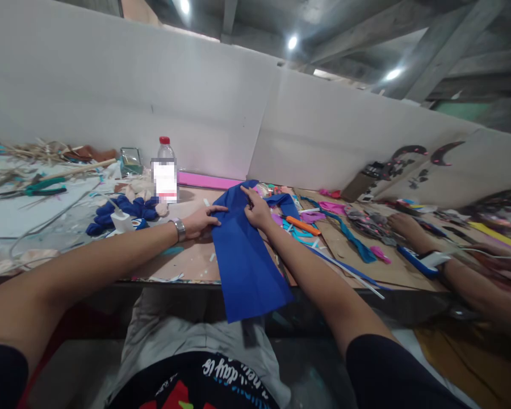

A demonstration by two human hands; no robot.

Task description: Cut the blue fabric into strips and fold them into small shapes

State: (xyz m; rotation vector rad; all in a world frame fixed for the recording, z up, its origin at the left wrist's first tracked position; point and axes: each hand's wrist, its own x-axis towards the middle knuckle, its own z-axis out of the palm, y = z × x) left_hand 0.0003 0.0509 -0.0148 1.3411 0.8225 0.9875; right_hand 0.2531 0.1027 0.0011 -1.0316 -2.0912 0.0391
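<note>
A long piece of blue cloth (249, 267) lies in front of me, its lower end hanging over the table's front edge. Its far end is folded and creased. My left hand (201, 221), with a metal watch on the wrist, has its fingers on the cloth's left edge near that fold. On the opposite side, my right hand (258, 210) grips the folded upper part, its index finger reaching up along it. The parts of both hands beneath the cloth are hidden. Just right of my right hand lies an orange-handled cutter (303, 225) among fabric scraps.
Blue fabric bunches (125, 209) and a white-nozzled tool (122, 221) lie left, near a red-capped bottle (167, 150). Green-handled pliers (46, 184) are farther left. Another person's hand (403, 225) works at right beside a blue-and-white tool (418, 261). A white partition (204, 96) stands behind.
</note>
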